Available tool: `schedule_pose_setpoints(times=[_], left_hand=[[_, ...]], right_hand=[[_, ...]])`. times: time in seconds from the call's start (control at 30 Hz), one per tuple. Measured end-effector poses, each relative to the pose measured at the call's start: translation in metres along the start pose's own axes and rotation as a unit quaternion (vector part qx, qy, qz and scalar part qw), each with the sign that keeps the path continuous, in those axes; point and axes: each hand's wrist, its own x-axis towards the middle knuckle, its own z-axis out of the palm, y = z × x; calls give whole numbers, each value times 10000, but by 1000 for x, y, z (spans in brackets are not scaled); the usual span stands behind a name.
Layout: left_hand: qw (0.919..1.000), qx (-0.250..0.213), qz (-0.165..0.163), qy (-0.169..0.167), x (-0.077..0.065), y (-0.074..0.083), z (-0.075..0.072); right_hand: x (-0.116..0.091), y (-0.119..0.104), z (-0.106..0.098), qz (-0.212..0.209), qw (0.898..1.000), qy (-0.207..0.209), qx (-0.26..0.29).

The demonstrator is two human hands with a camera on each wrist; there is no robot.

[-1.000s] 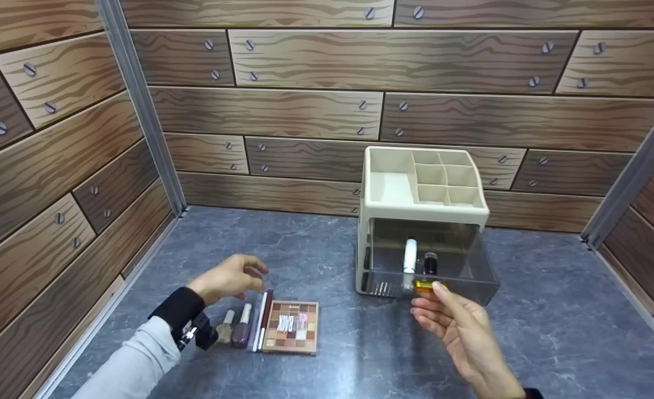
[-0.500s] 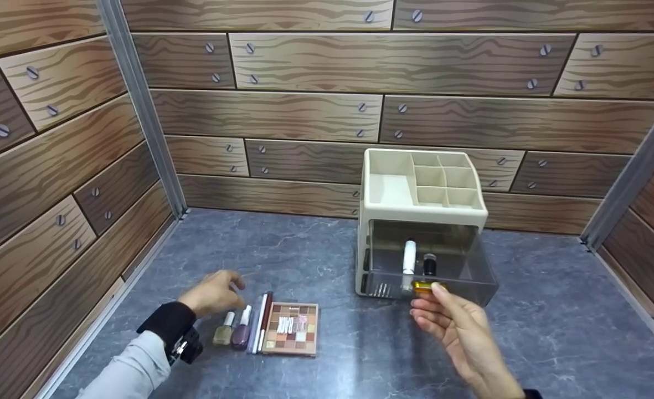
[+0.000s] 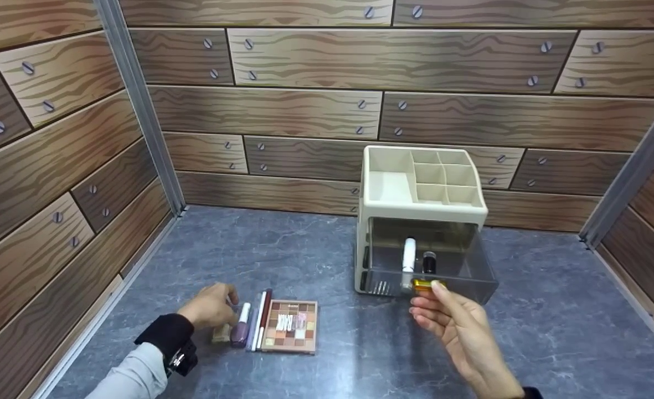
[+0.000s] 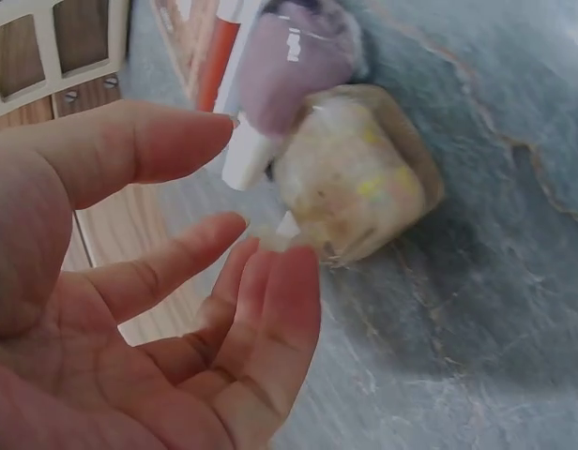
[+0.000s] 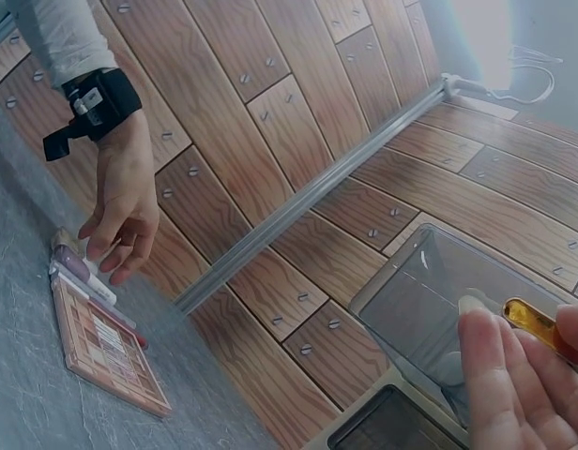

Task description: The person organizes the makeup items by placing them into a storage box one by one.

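Observation:
My left hand [image 3: 210,306] hovers over a bottle of glittery nail polish [image 3: 221,334], thumb and fingers apart around its cap end. In the left wrist view, the fingertips partly hide the cap of that polish bottle [image 4: 350,178]. Right beside it lies a purple nail polish bottle [image 3: 240,332] with a white cap. At the organizer's pulled-out clear drawer [image 3: 459,288], my right hand [image 3: 462,338] pinches the amber drawer handle [image 3: 422,285] between thumb and fingers. A white tube [image 3: 409,256] and a black-capped item [image 3: 429,262] lie inside the drawer.
Slim pen-like cosmetics, including a dark red one [image 3: 265,310], lie beside an eyeshadow palette [image 3: 289,341]. The cream organizer [image 3: 423,211] has several bare compartments on top. Wood-patterned walls [image 3: 304,113] surround the grey marbled tabletop [image 3: 282,238].
My left hand has moved left and down, from above the pens and purple bottle to the glittery polish bottle. The right hand stays on the handle; the drawer has not moved.

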Motion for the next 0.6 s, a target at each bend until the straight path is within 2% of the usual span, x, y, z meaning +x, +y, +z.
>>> schedule_pose_setpoints(times=[0.07, 0.3, 0.47, 0.6], left_hand=[[10000, 49, -29, 8, -1, -2, 0], [9967, 744, -81, 306, -4, -8, 2], [9966, 694, -233, 364, -5, -11, 6], [9972, 480, -423, 390, -6, -14, 9]], right_hand=[[1, 0, 1, 14, 10000, 34, -21], [2, 1, 1, 23, 10000, 53, -10], [0, 1, 1, -17, 10000, -3, -4], [0, 1, 0, -42, 10000, -33, 9]])
